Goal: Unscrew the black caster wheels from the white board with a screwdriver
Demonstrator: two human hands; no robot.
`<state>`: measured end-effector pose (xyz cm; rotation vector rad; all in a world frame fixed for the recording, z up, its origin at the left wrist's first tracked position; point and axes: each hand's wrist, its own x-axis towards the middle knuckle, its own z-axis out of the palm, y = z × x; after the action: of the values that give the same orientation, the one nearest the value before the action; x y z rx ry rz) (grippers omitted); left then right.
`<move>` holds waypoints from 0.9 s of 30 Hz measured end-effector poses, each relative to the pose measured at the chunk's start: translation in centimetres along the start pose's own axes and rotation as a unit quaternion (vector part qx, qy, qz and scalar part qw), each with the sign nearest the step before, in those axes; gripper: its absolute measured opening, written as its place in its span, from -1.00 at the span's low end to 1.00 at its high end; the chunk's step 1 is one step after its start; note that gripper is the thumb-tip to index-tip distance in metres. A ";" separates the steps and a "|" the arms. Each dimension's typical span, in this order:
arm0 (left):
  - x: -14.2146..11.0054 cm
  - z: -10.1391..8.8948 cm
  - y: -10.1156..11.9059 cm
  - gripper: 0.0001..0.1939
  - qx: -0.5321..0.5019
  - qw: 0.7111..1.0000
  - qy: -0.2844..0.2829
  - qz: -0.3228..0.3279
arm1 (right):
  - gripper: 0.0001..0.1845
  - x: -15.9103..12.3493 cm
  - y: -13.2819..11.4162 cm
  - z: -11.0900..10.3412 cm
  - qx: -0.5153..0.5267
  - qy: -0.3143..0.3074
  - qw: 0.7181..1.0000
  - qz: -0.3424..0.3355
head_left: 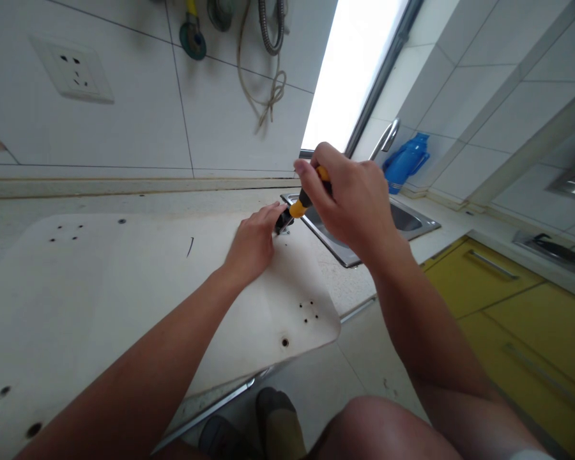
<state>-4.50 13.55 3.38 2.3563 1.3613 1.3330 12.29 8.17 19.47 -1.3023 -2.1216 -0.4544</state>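
My right hand is closed around the handle of a yellow-and-black screwdriver, which slants down to the left. Its lower end meets a small black fitting with a bit of metal at its base, on a large white board with rounded corners. My left hand rests on the board with its fingers closed against the fitting, partly hiding it. The exact kind of fitting and the screwdriver's tip cannot be made out. Groups of small screw holes mark other corners of the board.
The board lies on a pale counter against a tiled wall. A steel sink is just right of it, with a blue thermos jug behind. Yellow cabinets stand at the right. A thin dark strip lies on the board.
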 end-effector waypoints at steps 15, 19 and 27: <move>-0.1 0.1 -0.2 -0.17 0.004 1.000 -0.004 0.000 | -0.75 -0.1 0.8 0.6 0.008 0.055 0.998 -0.037; -0.1 0.0 -0.1 -0.18 0.006 1.000 -0.002 0.000 | -0.69 -0.3 0.7 0.7 0.040 0.036 0.998 -0.043; 0.0 -0.1 0.1 -0.22 0.012 1.000 -0.002 -0.001 | -0.72 -0.7 0.6 0.7 0.026 0.054 0.998 -0.011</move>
<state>-4.49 13.45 3.43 2.3713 1.3855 1.3173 12.83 8.35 18.41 -1.2004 -2.0466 -0.4636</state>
